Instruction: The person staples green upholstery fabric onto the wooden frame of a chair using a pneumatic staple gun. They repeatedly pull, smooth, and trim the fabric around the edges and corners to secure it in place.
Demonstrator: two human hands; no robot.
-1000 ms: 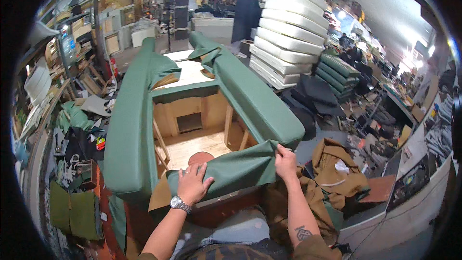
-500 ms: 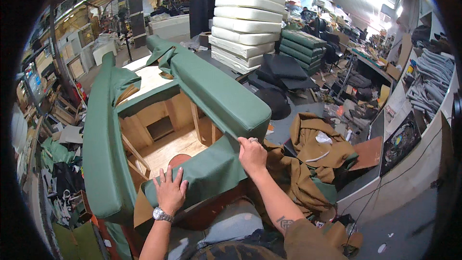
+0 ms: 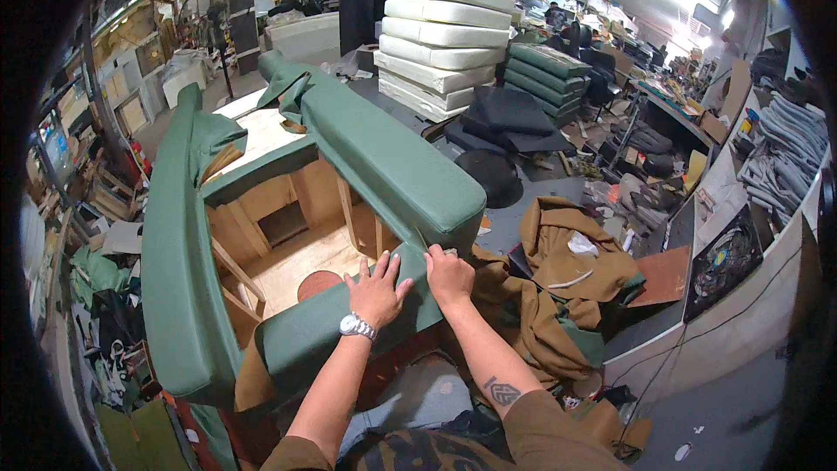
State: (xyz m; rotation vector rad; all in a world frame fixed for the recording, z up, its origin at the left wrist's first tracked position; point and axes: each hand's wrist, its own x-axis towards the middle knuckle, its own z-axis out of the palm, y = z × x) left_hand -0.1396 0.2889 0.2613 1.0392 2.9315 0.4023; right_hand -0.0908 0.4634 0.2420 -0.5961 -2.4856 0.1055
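— Where's the green cover [image 3: 305,324]?

— Over the near end of the sofa frame [image 3: 324,196], spanning from close by the left armrest [image 3: 179,253] to the right armrest [image 3: 392,157].

— And the hands?

— The left hand [image 3: 375,295] lies spread on top of the cover, its grip loose and holding nothing. The right hand [image 3: 451,277] is curled tight, its grip seemingly pinching the cover's edge beside the right armrest, though the underside of that hand is hidden.

— How far along does it look?

— Partway, I'd judge. Both armrests are wrapped in green, and the near end is draped. What's left appears to be the near left corner, where a brown flap [image 3: 253,375] hangs loose, and the far part, where slack green folds [image 3: 288,92] leave pale boards [image 3: 270,135] bare.

— Anything fastened at the near end?

— I can't tell.
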